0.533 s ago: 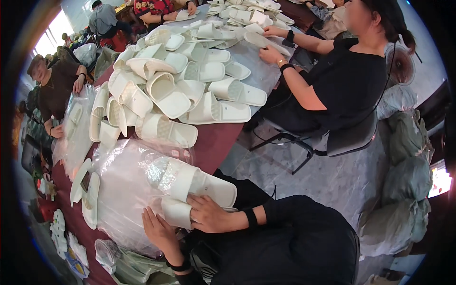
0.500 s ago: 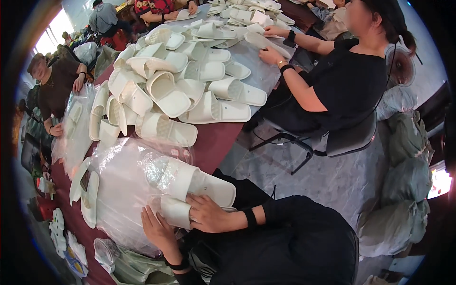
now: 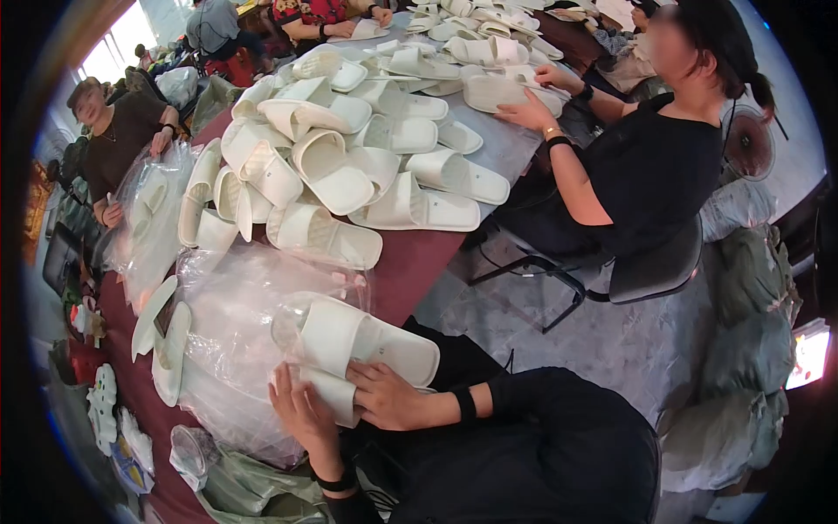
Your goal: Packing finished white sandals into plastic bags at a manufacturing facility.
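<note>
A pale cream slipper [image 3: 327,391] is between my hands, beside its larger-looking mate [image 3: 397,349]. Clear plastic covers the toe part of that second slipper. My right hand [image 3: 388,397] is closed on the near slipper, its fingers curled over the rear edge of the strap. On the other side, my left hand [image 3: 301,415] is at the same slipper's front end, fingers stretched and slightly apart, its palm side toward the slipper. A stack of clear plastic bags [image 3: 231,341] lies beneath and to the left of the slippers. Part of the near slipper is hidden by my hands.
Loose slippers form a large pile [image 3: 332,166] ahead. Two slippers [image 3: 172,354] lie left of the bags. Across at right a co-worker [image 3: 646,157] handles a slipper; another person [image 3: 122,140] stands at left. Filled sacks [image 3: 724,428] line the right side. A green bag [image 3: 253,489] is near my left arm.
The view has shifted a little, so the pile sits lower and further right. My left fingers have spread slightly at the slipper's front. The co-worker at right has lowered their slipper toward the table.
</note>
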The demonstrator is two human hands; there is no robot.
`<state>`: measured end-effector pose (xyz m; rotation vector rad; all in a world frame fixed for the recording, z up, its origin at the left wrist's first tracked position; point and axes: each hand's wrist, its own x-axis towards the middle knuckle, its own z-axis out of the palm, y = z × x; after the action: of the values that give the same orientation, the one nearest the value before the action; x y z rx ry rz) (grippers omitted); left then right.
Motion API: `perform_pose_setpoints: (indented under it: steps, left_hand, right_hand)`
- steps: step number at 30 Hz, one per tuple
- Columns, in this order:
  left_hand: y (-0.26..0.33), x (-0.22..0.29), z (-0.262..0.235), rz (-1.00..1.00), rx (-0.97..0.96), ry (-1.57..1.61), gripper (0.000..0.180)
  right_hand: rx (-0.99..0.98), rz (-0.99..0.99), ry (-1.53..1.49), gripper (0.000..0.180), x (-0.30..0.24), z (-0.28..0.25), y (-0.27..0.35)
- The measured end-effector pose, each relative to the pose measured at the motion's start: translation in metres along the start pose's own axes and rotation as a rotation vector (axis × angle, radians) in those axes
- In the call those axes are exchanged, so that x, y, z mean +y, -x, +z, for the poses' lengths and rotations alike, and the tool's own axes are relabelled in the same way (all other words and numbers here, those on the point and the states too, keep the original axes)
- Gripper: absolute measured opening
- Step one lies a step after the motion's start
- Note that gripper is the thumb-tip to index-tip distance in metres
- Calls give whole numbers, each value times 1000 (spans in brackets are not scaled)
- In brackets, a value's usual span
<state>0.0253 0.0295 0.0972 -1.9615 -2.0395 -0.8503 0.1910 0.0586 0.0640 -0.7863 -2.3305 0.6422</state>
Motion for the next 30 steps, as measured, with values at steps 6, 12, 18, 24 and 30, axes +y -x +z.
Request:
perform_pose_setpoints:
  steps: [6,12,18,24,30]
  left_hand:
    - [2,9,-1,220,-106,118,10]
    - [14,5,-5,212,273,96,10]
    - [16,13,-1,206,94,386,17]
    - [30,29,-10,350,-54,528,18]
    - [54,7,32,146,473,251,76]
  right_hand:
    - [32,24,9,32,11,-2,-13]
    - [126,48,-42,31,7,3,-26]
    - [347,-84,90,33,22,28,-36]
    - [304,66,7,40,24,11,-64]
    - [202,-78,53,40,10,-1,-56]
